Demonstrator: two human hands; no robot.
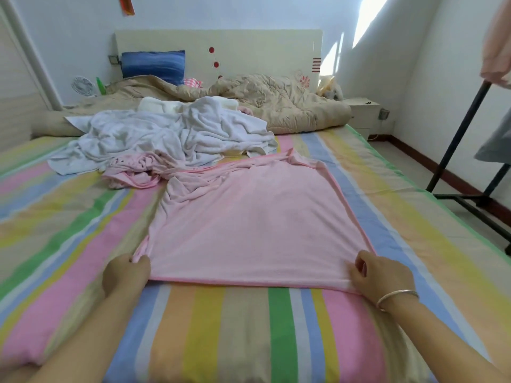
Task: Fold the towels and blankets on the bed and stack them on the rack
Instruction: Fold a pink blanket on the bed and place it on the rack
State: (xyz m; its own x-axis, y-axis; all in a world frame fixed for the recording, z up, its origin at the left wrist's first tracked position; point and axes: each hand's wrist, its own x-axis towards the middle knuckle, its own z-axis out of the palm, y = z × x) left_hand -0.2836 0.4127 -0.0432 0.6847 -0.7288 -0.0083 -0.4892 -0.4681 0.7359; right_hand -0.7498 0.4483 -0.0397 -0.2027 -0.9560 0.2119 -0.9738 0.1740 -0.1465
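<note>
A pink blanket lies spread on the striped bed, its near edge straight and its far end still bunched. My left hand pinches the blanket's near left corner. My right hand, with a bangle on the wrist, pinches the near right corner. Behind the pink blanket lies a crumpled white blanket with a cream towel beyond it. The black rack stands on the floor to the right of the bed.
A beige quilt and a blue pillow lie at the headboard. A white nightstand stands at the far right of the bed. Cloth hangs from the rack at the upper right.
</note>
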